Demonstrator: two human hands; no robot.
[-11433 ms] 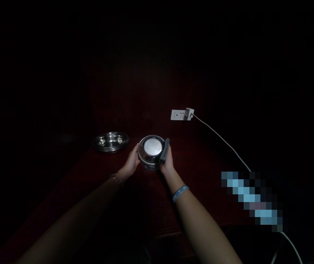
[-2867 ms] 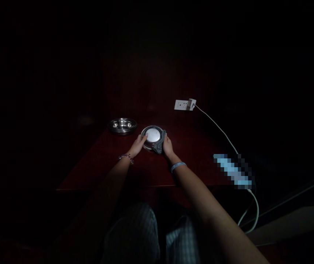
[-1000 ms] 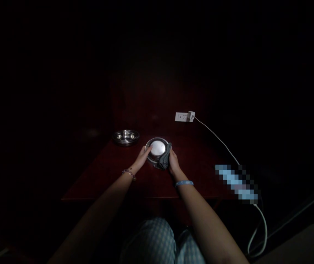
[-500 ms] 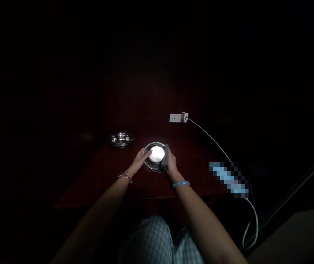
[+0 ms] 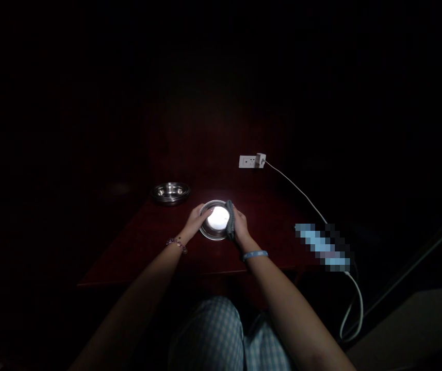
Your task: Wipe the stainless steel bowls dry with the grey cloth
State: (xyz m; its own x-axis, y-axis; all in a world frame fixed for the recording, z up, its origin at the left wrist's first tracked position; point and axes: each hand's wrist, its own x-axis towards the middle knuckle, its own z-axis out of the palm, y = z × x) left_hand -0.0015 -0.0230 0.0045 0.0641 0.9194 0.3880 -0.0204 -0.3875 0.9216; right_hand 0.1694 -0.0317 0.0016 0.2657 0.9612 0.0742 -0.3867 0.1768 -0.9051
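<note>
A shiny round metal bowl [image 5: 216, 226] is held in front of me above the dark red table [image 5: 147, 252], its bright inside tilted toward me. My left hand [image 5: 196, 220] grips its left rim, with the thumb reaching over the inside edge. On the other side, my right hand [image 5: 240, 225] is closed on a dark grey-green cloth [image 5: 230, 221], folded over the bowl's right rim. The cloth and the bowl hide most of the right fingers.
Several stacked metal bowls [image 5: 170, 193] stand at the table's back left. A wall socket [image 5: 247, 162] holds a white charger [image 5: 260, 160], whose cable [image 5: 301, 193] runs down to the right toward a blurred-out blue object [image 5: 321, 247]. Surroundings are very dark.
The bowl and both hands have shifted slightly left. The cloth has slid a little along the right rim with my right hand. The view has tipped slightly.
</note>
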